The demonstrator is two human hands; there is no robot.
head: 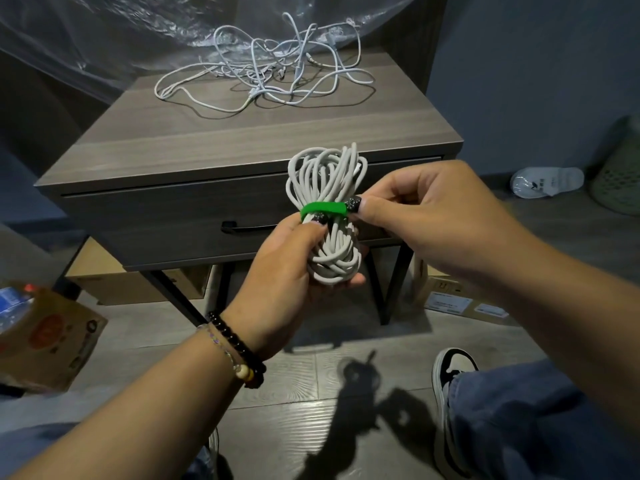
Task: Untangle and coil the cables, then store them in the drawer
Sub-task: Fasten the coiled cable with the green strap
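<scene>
Sitting at nine o'clock on the floor is a cardboard box (45,337), well apart from the hands, with bare floor (311,393) showing under the arms. The left hand (287,265) wraps its fingers round the low part of the white cable bundle (329,209). The bundle is in the air at the middle, in front of the shut drawer (173,223). A green strap (323,208) goes round its middle. At three o'clock the right hand (426,216) pinches the strap's end. At twelve o'clock, tangled cables (273,74) lie on the table (242,133), near its back edge.
</scene>
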